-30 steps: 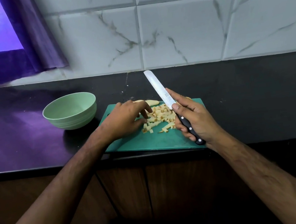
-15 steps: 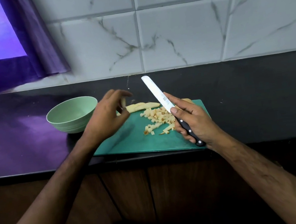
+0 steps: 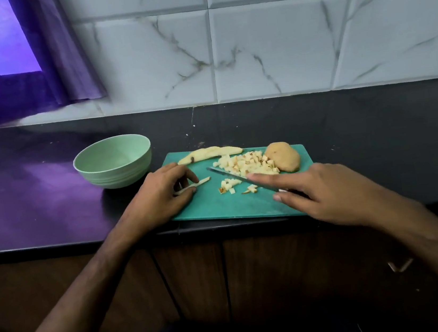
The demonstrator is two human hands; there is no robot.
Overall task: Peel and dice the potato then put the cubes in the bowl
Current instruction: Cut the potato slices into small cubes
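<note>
A: What's on the board?

B: I see a teal cutting board (image 3: 234,205) at the counter's (image 3: 375,131) front edge. Diced potato cubes (image 3: 245,163) piled mid-board, a few loose ones nearer me. Unpeeled potato chunk (image 3: 283,156) at back right, touching the pile. Peeled slice (image 3: 209,153) along the back edge.

A: Hands?

B: L hand (image 3: 160,195) rests on the board, fingers curled, pinching a thin potato strip (image 3: 194,186) flat against it. R hand (image 3: 324,193) grips the knife (image 3: 230,175), index finger stretched along the blade; edge down, tip pointing back-left, w/ the blade against the cube pile.

A: Bowl?

B: Pale green bowl (image 3: 113,161), left of the board on the counter, no cubes visible inside.
</note>
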